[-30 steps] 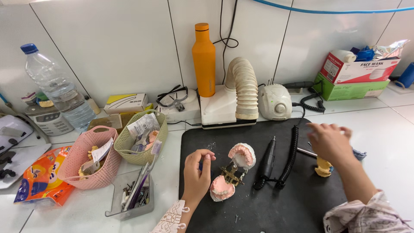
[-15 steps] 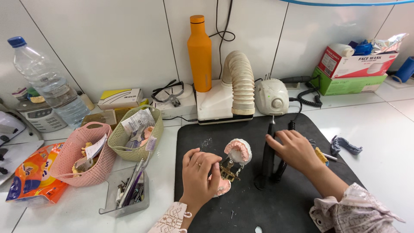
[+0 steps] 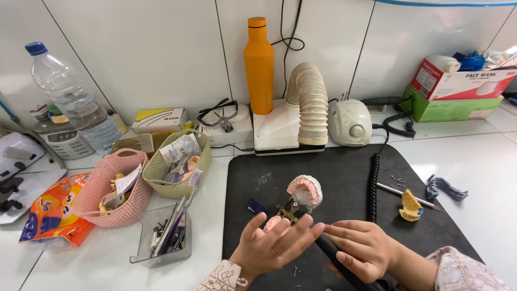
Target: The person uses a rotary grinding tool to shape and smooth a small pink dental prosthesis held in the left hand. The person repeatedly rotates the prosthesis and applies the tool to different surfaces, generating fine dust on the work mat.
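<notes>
A pink and white dental model [image 3: 305, 189] on a brass hinge frame stands on the black mat [image 3: 344, 172]. My left hand [image 3: 274, 245] cups its lower cast between thumb and outstretched fingers and hides most of it. My right hand [image 3: 361, 250] is just to the right, closed around a black handpiece [image 3: 326, 248]. The handpiece tip points toward my left fingers, and its front end touches them. The handpiece's coiled black cable [image 3: 372, 186] runs up the mat.
On the mat's right lie a yellow wax piece [image 3: 410, 206], a thin tool and a grey-blue tray [image 3: 444, 187]. At the back stand an orange bottle [image 3: 259, 67], a hose unit [image 3: 309, 102] and a white control box [image 3: 350, 123]. Pink [image 3: 110, 188] and green [image 3: 180, 161] baskets and a tool tray [image 3: 161, 237] sit left.
My right hand came in from the right side of the mat, took up the black handpiece and brought it to the model. My left hand stayed on the model.
</notes>
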